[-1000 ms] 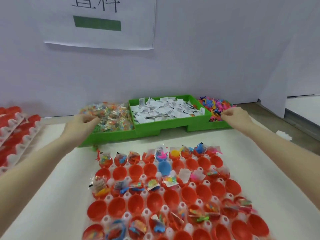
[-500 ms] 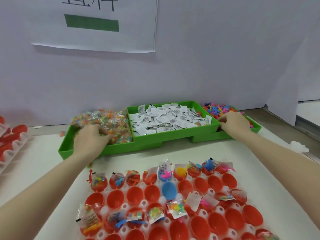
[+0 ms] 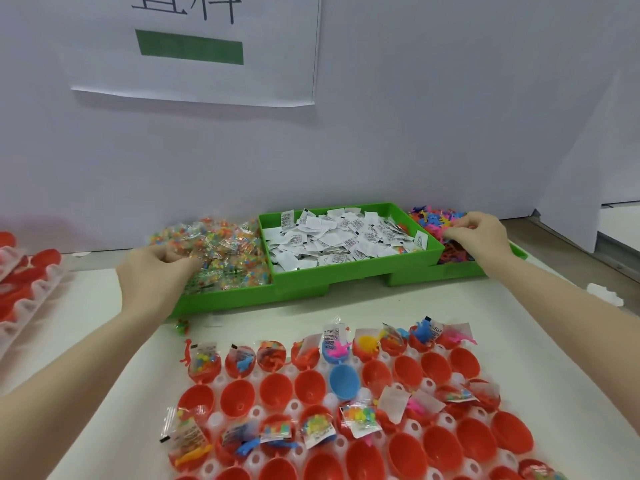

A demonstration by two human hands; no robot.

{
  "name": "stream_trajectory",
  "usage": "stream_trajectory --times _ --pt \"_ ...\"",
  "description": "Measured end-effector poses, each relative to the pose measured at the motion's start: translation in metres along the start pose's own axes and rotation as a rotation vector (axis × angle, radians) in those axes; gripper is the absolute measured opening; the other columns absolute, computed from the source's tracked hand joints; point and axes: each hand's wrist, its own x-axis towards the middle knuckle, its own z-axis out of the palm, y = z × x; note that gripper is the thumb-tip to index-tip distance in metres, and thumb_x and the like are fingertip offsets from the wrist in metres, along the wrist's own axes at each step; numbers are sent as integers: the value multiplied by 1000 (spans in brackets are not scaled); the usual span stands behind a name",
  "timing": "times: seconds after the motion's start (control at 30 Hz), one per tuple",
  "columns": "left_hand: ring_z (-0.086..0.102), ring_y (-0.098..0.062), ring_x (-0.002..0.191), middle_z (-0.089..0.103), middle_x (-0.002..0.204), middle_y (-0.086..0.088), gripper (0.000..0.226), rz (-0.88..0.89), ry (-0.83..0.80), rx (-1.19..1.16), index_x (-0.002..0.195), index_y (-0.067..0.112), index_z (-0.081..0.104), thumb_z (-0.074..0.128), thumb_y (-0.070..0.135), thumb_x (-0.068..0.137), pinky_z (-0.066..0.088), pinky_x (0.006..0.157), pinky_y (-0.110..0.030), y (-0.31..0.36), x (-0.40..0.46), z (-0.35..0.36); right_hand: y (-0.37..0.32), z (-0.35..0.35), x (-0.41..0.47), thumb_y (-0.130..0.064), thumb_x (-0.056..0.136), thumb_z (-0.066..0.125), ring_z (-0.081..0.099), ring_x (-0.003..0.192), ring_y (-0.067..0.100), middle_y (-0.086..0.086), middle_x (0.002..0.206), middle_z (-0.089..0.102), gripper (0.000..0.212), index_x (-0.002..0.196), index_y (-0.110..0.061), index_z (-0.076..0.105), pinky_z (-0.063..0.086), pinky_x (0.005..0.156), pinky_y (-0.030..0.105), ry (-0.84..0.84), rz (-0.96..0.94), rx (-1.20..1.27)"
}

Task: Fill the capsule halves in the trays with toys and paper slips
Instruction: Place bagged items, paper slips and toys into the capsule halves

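Green bins at worktop rear: left hand (image 3: 156, 271) curled on bead packets (image 3: 221, 247), right hand (image 3: 479, 235) pinching loose toys (image 3: 434, 218); capsule halves (image 3: 346, 420) nearer, below both.

I see a white counter (image 3: 104, 306) carrying three green bins (image 3: 301, 285) under my hands, a capsule tray (image 3: 346, 410) nearer me than them, and another tray (image 3: 24, 292) outside my left hand (image 3: 152, 275).

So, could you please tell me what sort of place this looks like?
Probably a small packing or assembly workstation: green plastic bins stocked with white paper slips and bagged toys, plus a white tray of red plastic capsule halves being filled.
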Motion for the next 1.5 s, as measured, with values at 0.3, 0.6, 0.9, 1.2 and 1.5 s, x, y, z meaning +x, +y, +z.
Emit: stream_trajectory --times 0.3,0.6,0.9,1.2,1.5 --pt "57 -21 67 59 68 -4 27 -35 -170 -57 88 8 57 71 -5 69 43 56 -22 -3 4 -5 0 1 2 -5 67 79 55 82 17 3 79 62 21 78 -7 60 42 79 31 -26 73 24" --pt "58 -29 98 62 105 -12 25 51 -274 17 104 15 63 60 3 82 44 89 -37 -2 4 -5 -4 1 1 -13 80 70 49 95 13 3 94 61 19 96 -4 70 34 84 25 -96 48 58" --pt "48 -24 89 60 109 -16 33 18 -295 136 120 -1 56 37 9 95 34 73 -31 -1 5 3 -14 -7 3 -11 91 53 56 81 16 10 102 61 15 102 -3 61 44 77 27 9 277 469" --pt "41 -15 72 53 88 -5 28 93 -307 142 99 7 55 40 31 97 30 57 -28 3 -4 4 -39 -2 -6 -9 95 35 31 46 13 0 55 34 14 102 -8 47 30 49 24 -285 260 675" --pt "50 -26 75 61 83 -17 33 129 -278 72 87 -1 63 53 30 91 35 67 -32 -1 -4 0 -68 33 -25 -50 74 70 62 88 24 6 97 68 54 103 -5 66 48 71 31 -412 -242 -801"
